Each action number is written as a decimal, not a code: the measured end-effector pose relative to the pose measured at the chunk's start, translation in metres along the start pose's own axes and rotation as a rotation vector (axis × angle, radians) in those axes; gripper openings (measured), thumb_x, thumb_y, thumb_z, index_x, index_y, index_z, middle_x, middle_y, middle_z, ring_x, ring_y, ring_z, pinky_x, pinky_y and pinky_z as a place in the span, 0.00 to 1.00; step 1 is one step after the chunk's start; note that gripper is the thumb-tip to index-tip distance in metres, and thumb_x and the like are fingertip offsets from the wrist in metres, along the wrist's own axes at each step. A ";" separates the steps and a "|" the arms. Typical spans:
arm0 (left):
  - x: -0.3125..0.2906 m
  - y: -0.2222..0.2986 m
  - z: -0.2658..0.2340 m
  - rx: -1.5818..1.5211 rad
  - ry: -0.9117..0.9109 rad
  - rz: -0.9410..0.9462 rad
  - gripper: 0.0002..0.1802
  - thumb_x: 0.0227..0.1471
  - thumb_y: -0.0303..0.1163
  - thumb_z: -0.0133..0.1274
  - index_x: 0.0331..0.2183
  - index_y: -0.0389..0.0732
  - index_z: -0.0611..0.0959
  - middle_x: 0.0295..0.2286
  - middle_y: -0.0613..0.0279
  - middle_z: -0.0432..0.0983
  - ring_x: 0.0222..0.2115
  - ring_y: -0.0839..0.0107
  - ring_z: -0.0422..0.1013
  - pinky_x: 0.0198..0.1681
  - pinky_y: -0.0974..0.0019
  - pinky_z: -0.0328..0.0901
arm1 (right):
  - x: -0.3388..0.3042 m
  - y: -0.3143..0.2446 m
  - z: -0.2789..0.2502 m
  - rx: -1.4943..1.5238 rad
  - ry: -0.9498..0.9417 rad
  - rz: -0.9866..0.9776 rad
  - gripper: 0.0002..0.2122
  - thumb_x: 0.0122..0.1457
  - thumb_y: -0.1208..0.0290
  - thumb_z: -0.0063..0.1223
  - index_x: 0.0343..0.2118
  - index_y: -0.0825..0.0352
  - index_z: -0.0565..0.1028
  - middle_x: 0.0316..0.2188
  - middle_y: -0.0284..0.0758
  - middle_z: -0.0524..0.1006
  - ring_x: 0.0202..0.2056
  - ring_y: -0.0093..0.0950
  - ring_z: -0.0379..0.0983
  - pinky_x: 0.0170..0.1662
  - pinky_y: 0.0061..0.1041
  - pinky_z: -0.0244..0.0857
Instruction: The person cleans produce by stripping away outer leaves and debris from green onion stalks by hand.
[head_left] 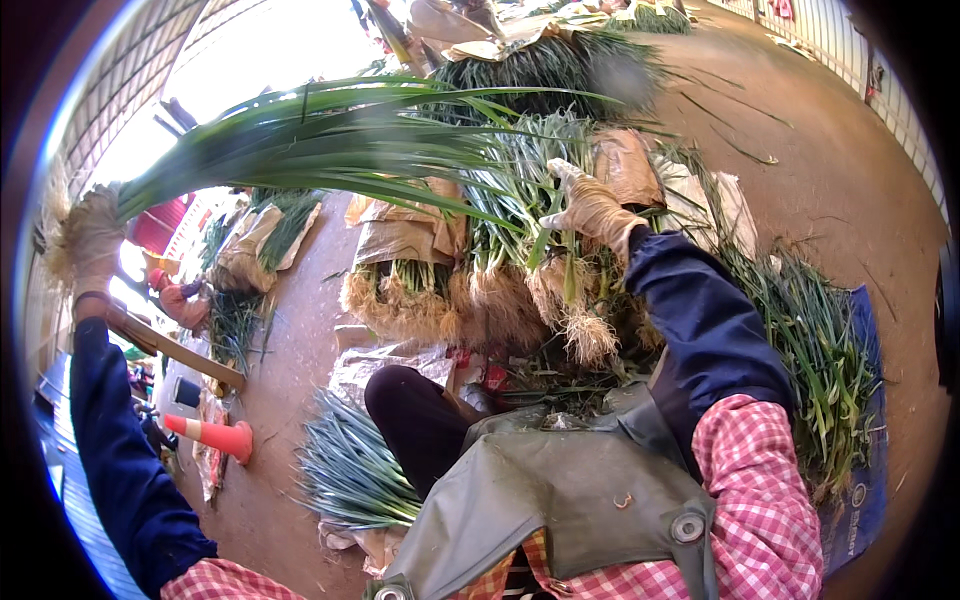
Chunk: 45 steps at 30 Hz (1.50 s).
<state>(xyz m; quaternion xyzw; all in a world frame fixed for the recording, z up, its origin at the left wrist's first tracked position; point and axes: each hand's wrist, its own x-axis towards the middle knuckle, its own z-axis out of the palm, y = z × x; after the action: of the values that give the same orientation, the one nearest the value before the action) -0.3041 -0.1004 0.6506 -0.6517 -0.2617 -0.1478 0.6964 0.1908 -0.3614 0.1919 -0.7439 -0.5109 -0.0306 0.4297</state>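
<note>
We see bright daylight pouring in at the upper left, where the opening (265, 48) burns out to white. Blue fringing edges the left rim, and black corners close around the fisheye field, which bends the slatted wall (835, 48). We find the raised green leaves (310, 145) slightly smeared, a hazy smudge over the far leaf pile (530, 75), and softly lit floor (790, 170).
</note>
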 end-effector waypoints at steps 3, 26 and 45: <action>-0.014 -0.008 0.001 0.101 -0.040 -0.008 0.14 0.52 0.37 0.47 0.40 0.44 0.76 0.27 0.57 0.73 0.29 0.61 0.73 0.31 0.60 0.69 | 0.010 -0.022 0.025 0.011 0.054 0.038 0.48 0.35 0.61 0.72 0.60 0.64 0.56 0.57 0.48 0.63 0.58 0.42 0.60 0.59 0.30 0.55; -0.061 0.051 -0.022 0.014 -0.317 0.000 0.13 0.54 0.34 0.45 0.42 0.51 0.77 0.31 0.62 0.73 0.36 0.63 0.71 0.42 0.55 0.65 | 0.061 -0.119 -0.055 0.131 0.212 -0.515 0.14 0.62 0.67 0.44 0.51 0.53 0.70 0.35 0.34 0.79 0.27 0.23 0.72 0.29 0.25 0.66; -0.326 0.006 0.044 -0.125 -0.686 -0.560 0.14 0.44 0.39 0.51 0.36 0.48 0.80 0.27 0.54 0.77 0.31 0.59 0.75 0.38 0.59 0.68 | -0.053 0.194 -0.103 0.318 -0.324 0.526 0.08 0.58 0.66 0.43 0.24 0.61 0.67 0.18 0.28 0.69 0.15 0.19 0.62 0.15 0.19 0.54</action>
<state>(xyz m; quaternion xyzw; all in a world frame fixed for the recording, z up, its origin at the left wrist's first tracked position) -0.5756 -0.1006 0.4641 -0.6078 -0.6345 -0.1214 0.4618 0.3591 -0.4901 0.1129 -0.7691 -0.3618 0.2798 0.4464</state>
